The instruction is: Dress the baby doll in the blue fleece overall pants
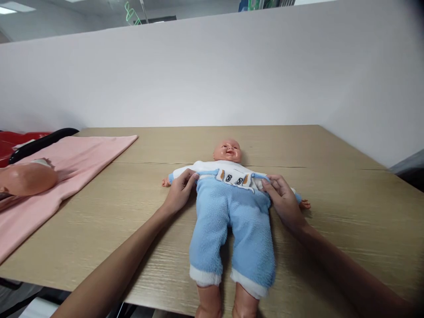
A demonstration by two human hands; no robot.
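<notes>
A baby doll [228, 151] lies on its back on the wooden table [132, 207], head away from me. It wears light blue fleece trousers [232, 221] and a white and blue top. My left hand [179, 191] pinches the trousers' waistband at the doll's left-hand side in the picture. My right hand [281, 194] pinches the waistband on the other side. Both hands have fingers closed on the fabric edge. The doll's bare legs stick out past the near table edge.
A pink cloth [76, 159] is spread on the table's left part, with a second doll [26, 179] lying on it at the left border. A white partition wall [212, 75] stands behind the table. Something red and black lies at the far left.
</notes>
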